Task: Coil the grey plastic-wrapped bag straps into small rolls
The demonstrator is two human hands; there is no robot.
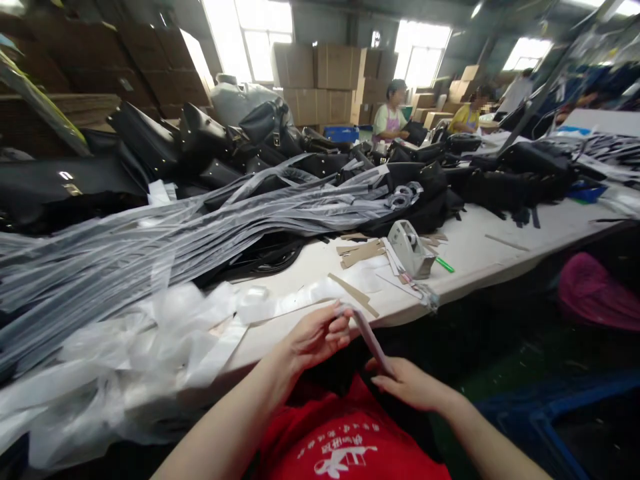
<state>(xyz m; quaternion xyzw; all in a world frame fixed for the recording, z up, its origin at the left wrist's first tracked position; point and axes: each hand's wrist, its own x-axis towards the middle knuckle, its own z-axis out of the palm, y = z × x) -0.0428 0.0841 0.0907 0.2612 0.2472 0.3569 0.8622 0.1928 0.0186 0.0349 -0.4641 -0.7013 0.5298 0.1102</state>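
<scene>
My left hand (320,337) pinches one end of a narrow greyish strip (369,335) just off the table's front edge. Lower and to the right, my right hand (403,381) has its fingers closed round the other end, so the strip slants between the two. Beyond my hands, a tape dispenser (411,250) stands on the white table (465,257), with brown card strips (361,253) beside it. A long bundle of grey, plastic-wrapped straps (225,227) stretches over the left and middle of the table.
Crumpled white film (135,347) hangs over the table edge at the left. Black bags (150,143) are heaped behind the straps. A green cutter (445,265) lies near the dispenser. People (393,117) work at the far side, before stacked cartons (337,67). A blue frame (555,403) stands lower right.
</scene>
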